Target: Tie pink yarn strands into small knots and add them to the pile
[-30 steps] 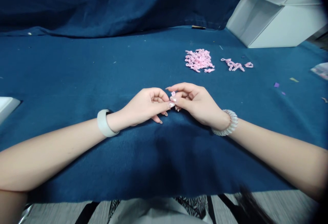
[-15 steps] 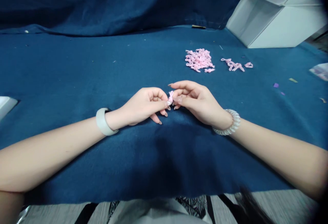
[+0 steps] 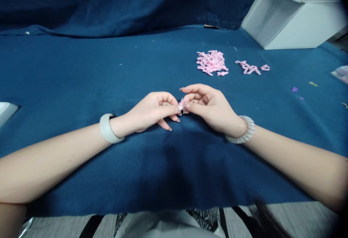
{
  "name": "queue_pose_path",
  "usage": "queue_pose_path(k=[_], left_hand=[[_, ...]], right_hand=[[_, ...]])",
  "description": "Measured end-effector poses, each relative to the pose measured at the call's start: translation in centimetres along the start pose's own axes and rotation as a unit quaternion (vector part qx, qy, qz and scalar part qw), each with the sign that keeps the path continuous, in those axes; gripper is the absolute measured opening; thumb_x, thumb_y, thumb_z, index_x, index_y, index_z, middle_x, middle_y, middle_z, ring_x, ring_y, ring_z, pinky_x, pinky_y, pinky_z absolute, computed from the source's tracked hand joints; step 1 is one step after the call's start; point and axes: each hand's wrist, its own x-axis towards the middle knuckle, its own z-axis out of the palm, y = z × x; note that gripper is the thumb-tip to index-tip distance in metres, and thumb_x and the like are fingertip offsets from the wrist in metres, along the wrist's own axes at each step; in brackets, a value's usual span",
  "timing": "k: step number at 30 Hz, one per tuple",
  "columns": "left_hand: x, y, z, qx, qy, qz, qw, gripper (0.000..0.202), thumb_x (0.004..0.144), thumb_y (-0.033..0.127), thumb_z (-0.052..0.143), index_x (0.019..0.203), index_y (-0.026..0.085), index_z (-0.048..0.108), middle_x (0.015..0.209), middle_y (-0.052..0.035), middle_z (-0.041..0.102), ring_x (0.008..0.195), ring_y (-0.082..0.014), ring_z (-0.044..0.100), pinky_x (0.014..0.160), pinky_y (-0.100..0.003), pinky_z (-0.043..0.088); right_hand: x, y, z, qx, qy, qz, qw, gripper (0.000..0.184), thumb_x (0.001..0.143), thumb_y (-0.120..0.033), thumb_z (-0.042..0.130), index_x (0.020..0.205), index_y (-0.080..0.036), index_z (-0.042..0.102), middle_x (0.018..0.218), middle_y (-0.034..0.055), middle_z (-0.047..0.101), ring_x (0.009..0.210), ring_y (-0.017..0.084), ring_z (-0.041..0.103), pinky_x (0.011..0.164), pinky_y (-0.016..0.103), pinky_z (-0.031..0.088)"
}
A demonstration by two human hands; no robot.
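Observation:
Between my fingertips, in the middle of the view, is a small pink ribbon loop [image 3: 181, 105], partly hidden by my fingers. My left hand [image 3: 148, 111] pinches it from the left, and my right hand [image 3: 208, 103] pinches it from the right. Up and to the right of my hands lies a heap of similar pink loops [image 3: 211, 63]. A looser row of pink loops [image 3: 250, 68] lies further right. A pale grey wristband [image 3: 107, 128] circles my left wrist, and a clear spiral bracelet [image 3: 246, 130] circles my right.
A dark blue cloth [image 3: 81, 78] covers the table and rises in folds at the back. A white shelf unit [image 3: 293, 16] stands at the back right. Purple scraps [image 3: 294, 89] and a packet [image 3: 342, 74] lie at the right, with a white object [image 3: 5, 111] at the left edge.
The pink loop is now bunched more tightly between my fingertips, with less of it showing. Both hands have shifted slightly up the view, and the scene has shifted slightly upward.

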Motion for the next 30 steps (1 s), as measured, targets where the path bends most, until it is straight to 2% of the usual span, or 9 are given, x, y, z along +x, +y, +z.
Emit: queue_pose_path(k=[5, 12, 17, 23, 30], left_hand=[[-0.02, 0.33, 0.42, 0.034, 0.015, -0.028, 0.999, 0.027, 0.071, 0.028, 0.075, 0.083, 0.01, 0.06, 0.071, -0.0058, 0.066, 0.068, -0.0129, 0.065, 0.049, -0.018, 0.056], [-0.03, 0.27, 0.39, 0.03, 0.014, -0.013, 0.999, 0.016, 0.08, 0.024, 0.064, 0.084, 0.009, 0.062, 0.078, -0.0071, 0.067, 0.066, -0.0122, 0.065, 0.049, -0.02, 0.056], [0.08, 0.32, 0.4, 0.016, 0.019, -0.012, 1.0, 0.013, 0.081, 0.02, 0.062, 0.086, 0.008, 0.062, 0.083, -0.0074, 0.067, 0.071, -0.0138, 0.067, 0.048, -0.02, 0.057], [-0.01, 0.22, 0.3, 0.013, 0.018, -0.014, 1.0, 0.012, 0.08, 0.019, 0.062, 0.085, 0.008, 0.063, 0.078, -0.0068, 0.067, 0.065, -0.0122, 0.065, 0.048, -0.02, 0.057], [-0.03, 0.27, 0.29, 0.019, 0.022, -0.018, 0.999, 0.011, 0.08, 0.019, 0.062, 0.083, 0.009, 0.064, 0.076, -0.0063, 0.067, 0.066, -0.0131, 0.066, 0.049, -0.02, 0.057]], right_hand=[[-0.14, 0.03, 0.34, -0.03, 0.014, -0.016, 0.999, 0.031, 0.072, -0.008, 0.067, 0.102, -0.012, 0.059, 0.077, 0.0001, 0.066, 0.072, 0.007, 0.065, 0.069, 0.018, 0.054], [-0.25, -0.13, 0.3, -0.062, 0.016, -0.039, 0.997, 0.028, 0.075, -0.013, 0.066, 0.102, -0.013, 0.059, 0.08, 0.0015, 0.065, 0.074, 0.009, 0.064, 0.072, 0.022, 0.055], [-0.22, -0.12, 0.1, -0.087, 0.012, -0.058, 0.994, 0.029, 0.075, -0.015, 0.068, 0.103, -0.013, 0.059, 0.083, 0.0025, 0.064, 0.076, 0.009, 0.062, 0.073, 0.021, 0.053], [-0.27, 0.27, 0.24, -0.137, 0.017, -0.077, 0.987, 0.031, 0.075, -0.023, 0.07, 0.103, -0.013, 0.06, 0.083, 0.0034, 0.063, 0.073, 0.01, 0.061, 0.067, 0.024, 0.053], [-0.25, 0.49, 0.1, -0.166, 0.023, -0.084, 0.982, 0.029, 0.074, -0.015, 0.067, 0.103, -0.013, 0.061, 0.085, 0.004, 0.065, 0.076, 0.011, 0.063, 0.07, 0.024, 0.053]])
